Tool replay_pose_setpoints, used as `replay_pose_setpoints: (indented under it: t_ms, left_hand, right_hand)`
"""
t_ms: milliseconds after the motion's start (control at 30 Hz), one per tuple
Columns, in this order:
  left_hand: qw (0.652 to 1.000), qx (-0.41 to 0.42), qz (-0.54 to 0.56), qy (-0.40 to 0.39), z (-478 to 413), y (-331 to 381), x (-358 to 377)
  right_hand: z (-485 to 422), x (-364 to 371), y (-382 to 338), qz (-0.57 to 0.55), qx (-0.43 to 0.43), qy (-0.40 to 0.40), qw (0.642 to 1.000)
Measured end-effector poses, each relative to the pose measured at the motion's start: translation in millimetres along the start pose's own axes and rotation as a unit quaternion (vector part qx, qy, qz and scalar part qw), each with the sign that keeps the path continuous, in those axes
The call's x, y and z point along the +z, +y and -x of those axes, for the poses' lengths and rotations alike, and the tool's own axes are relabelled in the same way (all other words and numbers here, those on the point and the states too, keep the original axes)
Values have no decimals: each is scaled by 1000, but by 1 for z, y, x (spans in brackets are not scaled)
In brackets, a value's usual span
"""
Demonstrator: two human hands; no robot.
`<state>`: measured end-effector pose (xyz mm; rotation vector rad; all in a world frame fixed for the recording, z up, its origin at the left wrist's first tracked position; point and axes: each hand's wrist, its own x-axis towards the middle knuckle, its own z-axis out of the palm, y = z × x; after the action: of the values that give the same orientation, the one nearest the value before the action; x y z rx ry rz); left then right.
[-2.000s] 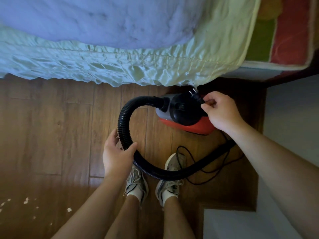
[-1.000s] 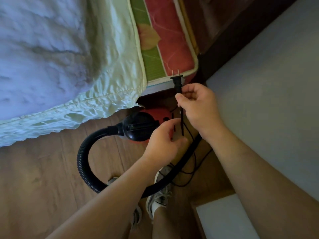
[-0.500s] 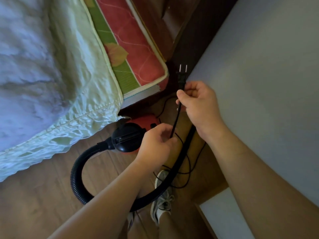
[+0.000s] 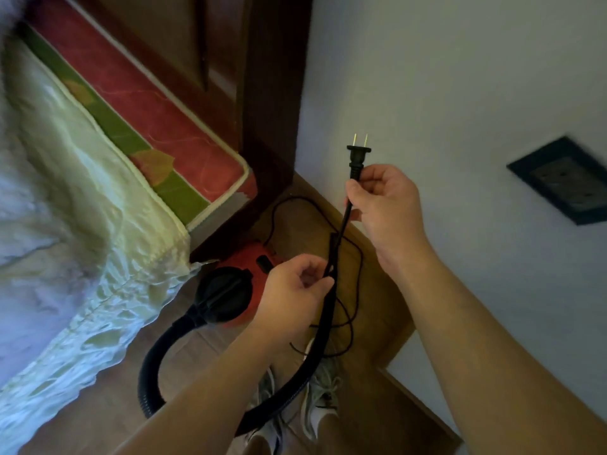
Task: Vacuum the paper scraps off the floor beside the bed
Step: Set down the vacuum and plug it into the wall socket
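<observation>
Our right hand [image 4: 384, 205] pinches the cord [image 4: 346, 215] just below the plug [image 4: 358, 157], with the prongs pointing up. Our left hand [image 4: 292, 290] pinches the same cord lower down, so the hands are apart with a short, straight run between them. We judge the cord light and limp, which makes the stiff plug body the better place to grip for pushing in. The vacuum [image 4: 230, 297] sits on the floor [image 4: 92, 431] at the corner of the bed [image 4: 82, 198]. It looks small and easy to lift, and its ribbed hose [image 4: 152, 359] should flex. A wall socket [image 4: 565, 182] to the right is blurred. The paper scraps are out of view. Our left forearm hides part of the hose, and we cannot tell whether the left hand also touches the hose tip.
</observation>
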<state>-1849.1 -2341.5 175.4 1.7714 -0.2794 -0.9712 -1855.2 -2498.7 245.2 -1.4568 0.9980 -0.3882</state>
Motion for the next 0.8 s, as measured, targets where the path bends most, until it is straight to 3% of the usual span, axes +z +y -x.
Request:
replay_pose_setpoints:
  t_ms: [400, 800]
  left_hand:
    - [994, 23, -47, -91, -2, 17, 69]
    - [990, 15, -66, -122, 5, 34, 117]
  right_hand:
    - [15, -100, 14, -40, 39, 114, 992]
    - [26, -159, 21, -103, 32, 170, 979]
